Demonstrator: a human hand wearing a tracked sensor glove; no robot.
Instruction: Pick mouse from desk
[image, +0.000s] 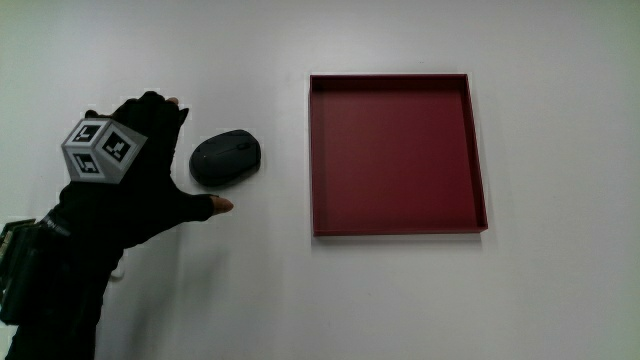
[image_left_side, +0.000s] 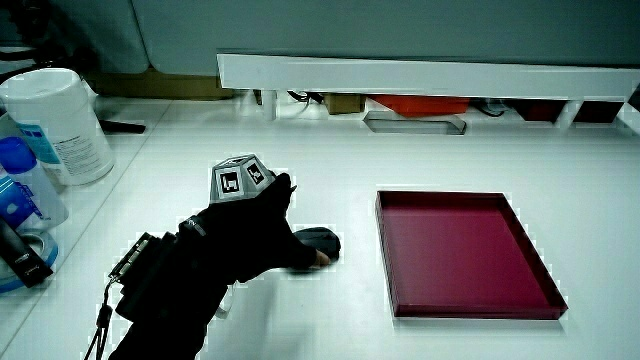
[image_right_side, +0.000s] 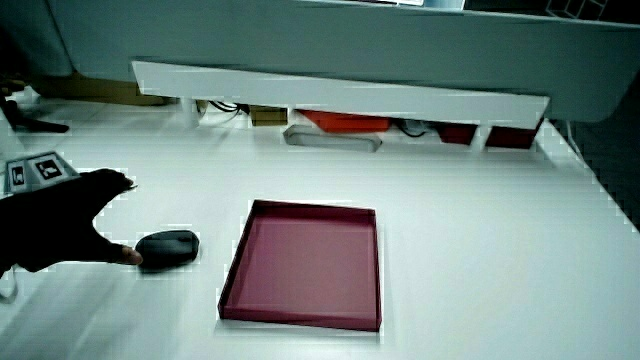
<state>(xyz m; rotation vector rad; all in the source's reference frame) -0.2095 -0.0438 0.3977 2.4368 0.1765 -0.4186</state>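
Mouse (image: 226, 159): dark, rounded, matte, beside spread hand (image: 135, 185).

My tabletop (image: 400, 300) is plain white and evenly lit, with no hard shadows. In both side views a low white partition (image_left_side: 420, 75) closes its edge, farther from me than everything else, with a grey-blue wall (image_right_side: 300, 40) rising above it.

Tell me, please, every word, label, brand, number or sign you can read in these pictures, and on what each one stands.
No readable words or numbers.
Patterned cube on the hand: black-and-white marker squares only, no letters.
White canister at the table's edge: a blue label, its print too blurred to read.
Mouse and red tray: no visible marking.
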